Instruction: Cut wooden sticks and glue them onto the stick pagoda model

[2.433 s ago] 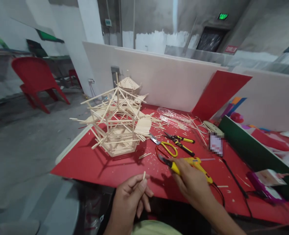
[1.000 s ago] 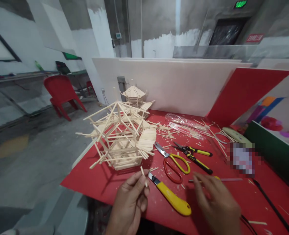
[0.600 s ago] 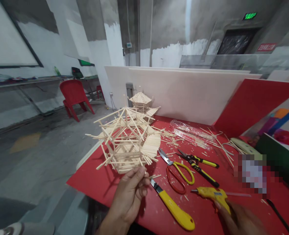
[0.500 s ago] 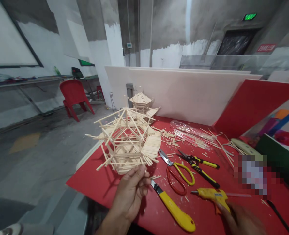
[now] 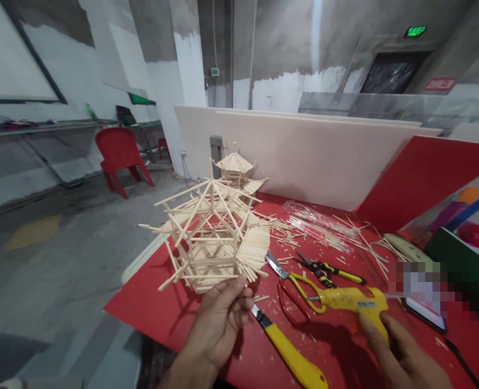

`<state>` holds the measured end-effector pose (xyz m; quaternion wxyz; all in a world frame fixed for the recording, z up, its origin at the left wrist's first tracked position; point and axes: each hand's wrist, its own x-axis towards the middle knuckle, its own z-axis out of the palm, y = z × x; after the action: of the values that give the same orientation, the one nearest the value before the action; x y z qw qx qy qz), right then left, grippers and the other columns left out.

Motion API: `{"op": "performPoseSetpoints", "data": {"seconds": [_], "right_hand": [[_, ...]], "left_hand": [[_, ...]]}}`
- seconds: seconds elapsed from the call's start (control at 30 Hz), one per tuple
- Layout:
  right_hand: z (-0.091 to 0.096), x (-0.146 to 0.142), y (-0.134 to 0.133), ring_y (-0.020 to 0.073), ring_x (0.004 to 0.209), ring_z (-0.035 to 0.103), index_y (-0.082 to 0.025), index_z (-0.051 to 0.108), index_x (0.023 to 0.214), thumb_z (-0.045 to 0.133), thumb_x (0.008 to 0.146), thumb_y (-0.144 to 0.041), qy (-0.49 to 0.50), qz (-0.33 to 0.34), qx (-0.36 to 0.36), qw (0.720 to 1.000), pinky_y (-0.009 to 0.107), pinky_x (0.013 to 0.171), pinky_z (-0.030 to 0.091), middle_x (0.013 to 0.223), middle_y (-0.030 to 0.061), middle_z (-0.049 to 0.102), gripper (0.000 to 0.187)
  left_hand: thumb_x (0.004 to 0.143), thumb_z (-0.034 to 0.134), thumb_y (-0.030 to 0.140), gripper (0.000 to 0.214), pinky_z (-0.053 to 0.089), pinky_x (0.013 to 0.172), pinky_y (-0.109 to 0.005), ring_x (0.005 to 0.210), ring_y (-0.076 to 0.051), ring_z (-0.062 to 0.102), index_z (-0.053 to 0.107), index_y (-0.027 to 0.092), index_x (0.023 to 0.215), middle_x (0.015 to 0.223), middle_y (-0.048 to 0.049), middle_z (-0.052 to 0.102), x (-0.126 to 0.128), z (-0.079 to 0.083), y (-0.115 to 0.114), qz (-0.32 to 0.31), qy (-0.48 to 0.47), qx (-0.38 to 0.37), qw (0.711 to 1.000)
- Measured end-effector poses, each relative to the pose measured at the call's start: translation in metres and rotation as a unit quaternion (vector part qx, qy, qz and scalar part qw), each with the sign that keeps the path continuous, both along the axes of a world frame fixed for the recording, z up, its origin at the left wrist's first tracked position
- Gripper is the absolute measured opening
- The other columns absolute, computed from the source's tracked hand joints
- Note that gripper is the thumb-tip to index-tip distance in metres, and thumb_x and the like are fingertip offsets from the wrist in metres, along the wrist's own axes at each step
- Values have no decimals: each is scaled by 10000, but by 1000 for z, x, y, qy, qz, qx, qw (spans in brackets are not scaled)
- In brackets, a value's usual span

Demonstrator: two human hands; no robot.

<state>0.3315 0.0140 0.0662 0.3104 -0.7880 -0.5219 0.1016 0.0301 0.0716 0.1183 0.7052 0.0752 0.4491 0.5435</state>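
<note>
Our right hand point(image 5: 405, 354) grips a yellow plastic glue gun point(image 5: 345, 299). Our left hand point(image 5: 218, 319) pinches a short, pale wooden stick point(image 5: 246, 283), mostly hidden.

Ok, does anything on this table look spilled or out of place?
Yes, a little. Loose short sticks are scattered beside the stick pavilion rather than gathered together. The yellow-handled knife lies with its blade bare near the left hand, which looks careless. Nothing is clearly broken.
</note>
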Motion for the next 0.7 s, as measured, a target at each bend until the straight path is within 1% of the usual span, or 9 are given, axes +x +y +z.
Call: {"op": "performPoseSetpoints", "data": {"seconds": [0.13,0.27,0.37,0.43,0.5,0.57,0.63,0.7], "right_hand": [[13,-14,5,237,749,736,-226,691,989,612,775,-651,21,56,24,998,257,549,569,959,98,771,483],[33,-35,10,182,586,684,-205,672,957,581,823,-645,-7,120,76,990,231,493,540,855,76,760,469],[45,-50,14,194,603,697,-194,671,966,575,850,-617,-36,142,133,980,225,471,536,850,96,759,449],[51,-56,17,201,630,710,-195,667,968,574,868,-587,-51,159,159,973,219,459,534,865,106,760,414],[56,-62,20,189,620,704,-200,654,959,569,890,-546,-62,181,182,965,211,458,528,845,92,754,363],[60,-68,22,166,574,678,-207,639,950,563,908,-508,-67,198,198,958,206,456,512,784,58,735,314],[65,-73,24,144,512,629,-210,626,955,555,923,-481,-69,206,206,954,205,431,480,725,29,701,282],[69,-79,25,131,477,576,-218,606,914,536,939,-467,-71,208,208,953,211,418,450,680,11,653,259]], "left_hand": [[719,811,139,161,443,322,-135,407,-89,597,659,100,685,541,-26,678,0,1,2,-17,12,-5,1000],[743,793,144,187,425,316,-125,371,-72,568,642,106,640,505,-12,654,-1,4,5,-31,18,-20,999],[736,798,142,207,410,303,-124,352,-67,554,632,110,616,500,-8,649,-2,5,8,-44,22,-33,998],[732,801,144,207,410,304,-124,346,-66,550,635,109,613,495,-9,646,-4,6,9,-56,23,-38,997],[737,796,141,205,409,306,-121,336,-62,540,639,107,610,484,-7,640,-5,6,10,-65,23,-41,997],[737,795,135,205,401,305,-117,326,-56,528,641,107,604,472,-4,633,-7,6,11,-70,26,-42,996],[731,800,132,211,394,300,-117,322,-57,526,642,106,594,465,-5,628,-8,6,12,-75,34,-41,996],[733,801,140,214,396,302,-121,327,-60,531,646,102,590,471,-13,632,-9,5,13,-81,40,-36,995]]}}
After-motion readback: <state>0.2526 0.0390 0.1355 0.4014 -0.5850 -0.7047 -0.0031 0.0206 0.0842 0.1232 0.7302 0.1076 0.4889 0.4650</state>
